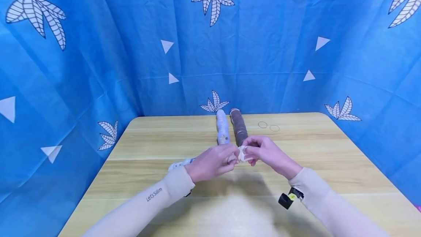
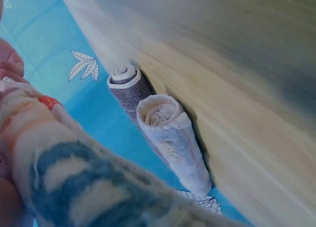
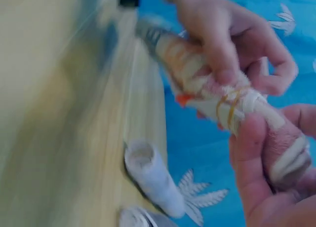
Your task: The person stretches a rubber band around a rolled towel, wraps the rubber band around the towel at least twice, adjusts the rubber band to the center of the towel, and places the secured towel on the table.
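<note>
A rolled towel (image 3: 182, 64), pale with blue and orange patterning, is held up between both hands above the table. Yellowish rubber bands (image 3: 229, 108) circle it near one end. My left hand (image 1: 215, 162) grips the roll on one side of the bands, thumb along its surface in the right wrist view. On the other side, my right hand (image 1: 264, 153) pinches the whitish end (image 1: 243, 154) between thumb and fingers. In the left wrist view the patterned towel (image 2: 84, 177) fills the lower left, and most of the left hand is out of sight.
Farther back lie two more rolls, a pale lavender one (image 1: 222, 127) and a dark brown one (image 1: 238, 123). Two thin rings (image 1: 262, 124) lie right of them on the wooden table (image 1: 158, 134). A blue patterned curtain (image 1: 210, 54) hangs around the table.
</note>
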{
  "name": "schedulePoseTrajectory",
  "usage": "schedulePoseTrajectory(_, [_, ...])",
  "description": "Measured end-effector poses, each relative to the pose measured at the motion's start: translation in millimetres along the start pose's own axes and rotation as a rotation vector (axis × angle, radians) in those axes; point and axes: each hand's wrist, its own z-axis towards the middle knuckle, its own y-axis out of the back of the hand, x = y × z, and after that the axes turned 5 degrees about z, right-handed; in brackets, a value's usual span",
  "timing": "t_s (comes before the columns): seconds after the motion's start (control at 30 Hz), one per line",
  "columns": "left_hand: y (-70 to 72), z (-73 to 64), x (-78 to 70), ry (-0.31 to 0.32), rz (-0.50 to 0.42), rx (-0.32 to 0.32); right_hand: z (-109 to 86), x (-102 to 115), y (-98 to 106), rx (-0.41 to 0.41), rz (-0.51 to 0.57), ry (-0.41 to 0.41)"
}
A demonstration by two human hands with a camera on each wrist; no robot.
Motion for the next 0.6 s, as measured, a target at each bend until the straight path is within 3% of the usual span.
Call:
schedulePoseTrajectory(0.13, [-0.9,-1.2,3.3,0.009,-0.067,-0.048,-3.4,2.9,1.0,0.038,-0.123,0.065])
schedulePoseTrajectory(0.23, [-2.1,-2.0,3.7,-0.014,-0.08,-0.078,-5.5,1.7,1.7,0.04,-0.145,0.058])
schedulePoseTrajectory(0.4, [-3.4,-3.2,1.9,-0.102,0.025,-0.114,-3.3,-2.5,-0.1,0.011,-0.039,0.004])
schedulePoseTrajectory(0.6, [-2.8,-1.3,-0.9,-0.157,0.167,-0.153,0.1,-2.6,-1.8,-0.021,0.063,-0.039])
